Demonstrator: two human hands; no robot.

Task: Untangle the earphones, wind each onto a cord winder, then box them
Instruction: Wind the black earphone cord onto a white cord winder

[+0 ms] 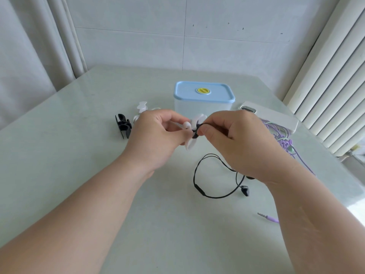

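Pinching a white cord winder (191,144) in its fingers, the left hand (156,135) meets the right hand (239,141), whose fingers pinch the black earphone cord (199,190) against it. The cord's loop lies on the surface (79,175) just below them. A lidded box (203,99) stands just beyond.

A pale, glossy desk (79,175) stands against a white tiled wall (158,36), with a grey curtain (29,56) at left and a white ribbed radiator (325,86) at right.

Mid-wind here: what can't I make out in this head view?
Head view:
Turns of black cord on the white winder: covered by left hand and right hand.
Second black earbud: behind the right hand.
Box contents: lid on, walls cloudy.
Purple earphones: partly behind the right arm.
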